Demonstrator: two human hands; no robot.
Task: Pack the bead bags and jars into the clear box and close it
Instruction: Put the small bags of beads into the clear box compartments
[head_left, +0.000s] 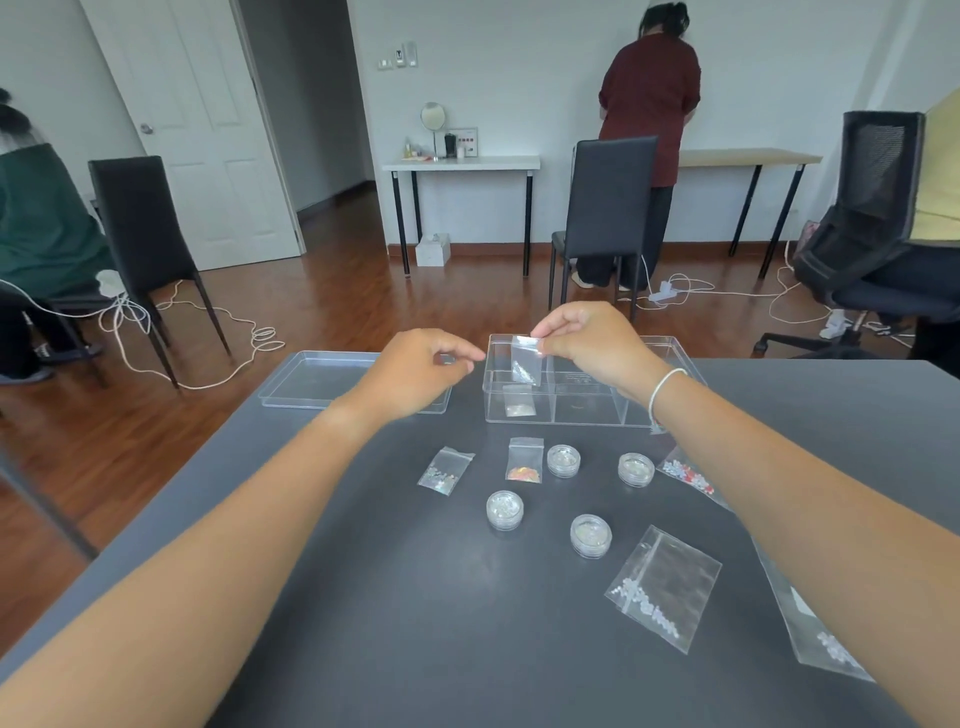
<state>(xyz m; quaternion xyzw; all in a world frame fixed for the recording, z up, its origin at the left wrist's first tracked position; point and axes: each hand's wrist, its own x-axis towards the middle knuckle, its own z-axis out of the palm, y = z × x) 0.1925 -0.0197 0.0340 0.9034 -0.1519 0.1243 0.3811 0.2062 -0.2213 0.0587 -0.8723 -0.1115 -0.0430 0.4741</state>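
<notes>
The clear box (587, 410) stands open at the far middle of the dark table, split into compartments. My right hand (587, 343) pinches a small clear bead bag (524, 361) by its top, hanging over the box's left compartment. Another small bag (518, 402) lies inside that compartment. My left hand (421, 371) hovers just left of the box, fingers curled with nothing seen in them. The clear lid (311, 379) lies flat to the left. On the table lie several round jars (505, 510) (563, 460) (636, 469) (590, 535) and bead bags (447, 470) (525, 460) (662, 587).
Two more bags (685, 475) (810, 623) lie partly under my right forearm. Beyond the table's far edge are black chairs (605, 218), cables on the wood floor, and other people at side tables.
</notes>
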